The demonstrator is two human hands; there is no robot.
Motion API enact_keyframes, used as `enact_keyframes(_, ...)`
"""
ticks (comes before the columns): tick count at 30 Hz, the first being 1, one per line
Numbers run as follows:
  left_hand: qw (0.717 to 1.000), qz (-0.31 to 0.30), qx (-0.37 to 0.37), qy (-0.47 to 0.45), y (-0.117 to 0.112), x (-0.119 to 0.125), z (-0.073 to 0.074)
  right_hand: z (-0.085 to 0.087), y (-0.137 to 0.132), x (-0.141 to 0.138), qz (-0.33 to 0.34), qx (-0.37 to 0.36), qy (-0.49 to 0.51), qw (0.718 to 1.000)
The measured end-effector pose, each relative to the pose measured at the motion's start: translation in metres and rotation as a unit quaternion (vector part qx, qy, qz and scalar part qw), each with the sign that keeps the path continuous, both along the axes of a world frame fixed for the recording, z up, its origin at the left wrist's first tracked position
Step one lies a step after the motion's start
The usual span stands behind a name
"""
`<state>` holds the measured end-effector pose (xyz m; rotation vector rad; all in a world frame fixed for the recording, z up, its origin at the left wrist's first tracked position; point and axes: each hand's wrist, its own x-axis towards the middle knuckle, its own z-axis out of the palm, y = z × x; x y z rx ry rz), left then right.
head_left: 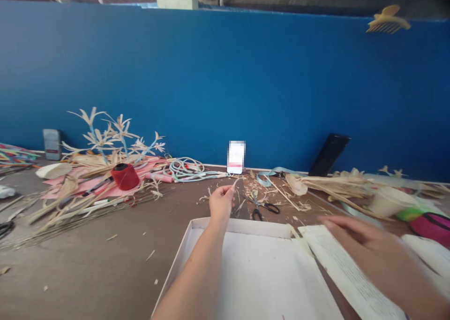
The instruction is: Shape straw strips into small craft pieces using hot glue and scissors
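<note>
Down front, one shallow white box; right of it, one printed packet near the blurred right hand, its hold impossible to tell. Beyond, the left hand pinches one thin pale strip, jutting past closed fingertips; one pair of scissors beside, one lit phone behind.

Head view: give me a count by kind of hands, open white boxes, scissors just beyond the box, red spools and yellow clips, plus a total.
Hands: 2 (left hand, right hand)
White box: 1
Scissors just beyond it: 1
Red spool: 1
Yellow clip: 1
Total: 6
</note>
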<state>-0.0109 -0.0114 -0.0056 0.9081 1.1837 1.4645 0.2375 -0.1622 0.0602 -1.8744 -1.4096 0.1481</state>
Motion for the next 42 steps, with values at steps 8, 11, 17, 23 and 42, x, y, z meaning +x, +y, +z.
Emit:
enact_keyframes(8,0.999,-0.011,-0.016,-0.035,-0.001,-0.002,0.004,-0.014,0.121,-0.127,0.102,-0.011,0.25,0.963)
enact_keyframes(11,0.998,-0.017,-0.021,-0.053,0.0,-0.002,0.004,-0.036,0.147,-0.143,0.095,-0.037,0.419,0.902)
enact_keyframes(17,0.997,-0.057,-0.012,-0.058,0.001,-0.001,0.001,-0.054,0.149,-0.145,0.166,-0.021,0.513,0.842)
enact_keyframes(23,0.994,-0.107,0.0,-0.011,0.001,-0.002,-0.002,-0.054,0.15,-0.136,0.175,-0.008,0.499,0.849)
enact_keyframes(42,0.793,0.131,-0.04,0.594,-0.025,-0.047,0.035,-0.072,0.151,-0.132,0.132,0.046,0.405,0.904)
